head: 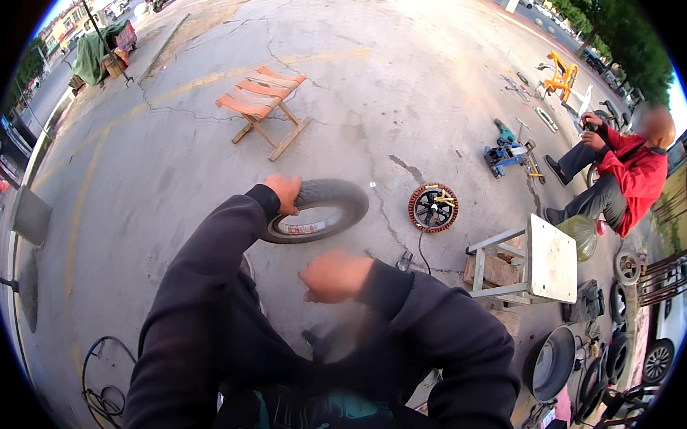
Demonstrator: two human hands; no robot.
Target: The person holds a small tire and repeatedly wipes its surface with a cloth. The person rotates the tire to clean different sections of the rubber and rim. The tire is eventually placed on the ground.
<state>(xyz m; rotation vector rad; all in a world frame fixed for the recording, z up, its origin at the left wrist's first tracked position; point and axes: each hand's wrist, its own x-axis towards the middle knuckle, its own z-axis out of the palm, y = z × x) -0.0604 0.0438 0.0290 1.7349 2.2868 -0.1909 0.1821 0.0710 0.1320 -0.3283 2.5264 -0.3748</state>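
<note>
With my left hand [285, 193] I grip the upper left side of a small rubber tyre [346, 202], whose inner rim surface shows rust-like marks. The tyre is tilted over the concrete ground ahead of my body. My right hand [337, 275] is blurred and hangs below the tyre, apart from it, with the fingers curled; whether it holds anything cannot be told. A hub motor stator [433, 208] with copper windings and a black cable lies flat on the ground to the right of the tyre. Something dark and blurred is low between my legs.
A folding stool [262, 94] with orange straps stands ahead. At right are a metal-legged stool [552, 258], blue tools [505, 155], a black basin [551, 363] and several tyres. A person in a red jacket [635, 173] sits beyond. A coiled hose [105, 400] lies at lower left.
</note>
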